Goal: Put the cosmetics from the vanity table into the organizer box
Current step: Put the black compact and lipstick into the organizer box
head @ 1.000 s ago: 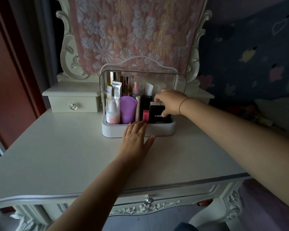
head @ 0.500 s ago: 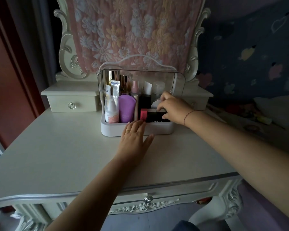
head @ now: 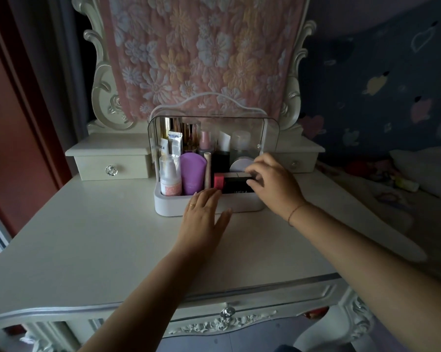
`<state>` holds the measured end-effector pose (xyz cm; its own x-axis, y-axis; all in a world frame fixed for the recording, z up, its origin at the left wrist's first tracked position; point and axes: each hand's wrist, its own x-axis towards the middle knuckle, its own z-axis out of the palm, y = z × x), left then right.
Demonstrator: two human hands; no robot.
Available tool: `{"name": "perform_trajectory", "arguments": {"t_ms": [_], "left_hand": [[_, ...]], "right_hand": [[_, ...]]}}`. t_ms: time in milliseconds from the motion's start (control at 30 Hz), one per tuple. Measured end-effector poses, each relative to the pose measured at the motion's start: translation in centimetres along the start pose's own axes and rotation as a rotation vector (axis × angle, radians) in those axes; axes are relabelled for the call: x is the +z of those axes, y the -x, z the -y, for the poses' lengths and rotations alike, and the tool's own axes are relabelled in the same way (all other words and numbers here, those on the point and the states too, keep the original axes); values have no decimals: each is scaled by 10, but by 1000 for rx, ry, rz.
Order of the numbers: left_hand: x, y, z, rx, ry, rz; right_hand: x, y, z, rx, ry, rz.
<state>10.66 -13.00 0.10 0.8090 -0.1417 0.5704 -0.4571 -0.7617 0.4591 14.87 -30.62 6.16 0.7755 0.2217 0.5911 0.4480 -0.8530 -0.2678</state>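
Observation:
The white organizer box point(head: 168, 204) with a clear raised lid stands at the back middle of the vanity table point(head: 87, 237). Inside it are a purple tube point(head: 192, 174), a small spray bottle point(head: 170, 175), a round white compact point(head: 239, 165) and several bottles behind. A black compact case point(head: 236, 186) lies low in the front right compartment, beside a red item point(head: 219, 181). My right hand point(head: 272, 184) rests on the black case's right end, fingers curled over it. My left hand point(head: 205, 214) lies flat, fingers apart, against the box's front wall.
Small drawers point(head: 112, 163) flank the box at the back left and back right. A floral cloth point(head: 201, 54) covers the mirror behind. To the right lies a bed with small items. A drawer knob point(head: 227, 312) sits on the table's front edge.
The black case has gone from tilted upright in my right hand to lying low in the front compartment. My right hand has dropped with it. My left hand has stayed put.

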Motion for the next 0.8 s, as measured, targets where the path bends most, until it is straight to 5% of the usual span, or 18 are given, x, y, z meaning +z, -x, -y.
{"name": "perform_trajectory", "arguments": {"t_ms": [100,233,300,567,800], "left_hand": [[-11,9,0,-51,191,-304],[-28,2,12,-384,418,-598],[-37,-13,21,-510,472,-551],[-60,-45,36,-469,738,-128],[-82,-46,46,-469,780,-205]], "right_hand": [[4,26,-5,185,-261,-281],[6,36,-20,540,-554,-440],[0,31,-25,607,-615,-449],[-7,9,-17,519,-750,-263],[7,-1,-1,480,-885,-176]]}}
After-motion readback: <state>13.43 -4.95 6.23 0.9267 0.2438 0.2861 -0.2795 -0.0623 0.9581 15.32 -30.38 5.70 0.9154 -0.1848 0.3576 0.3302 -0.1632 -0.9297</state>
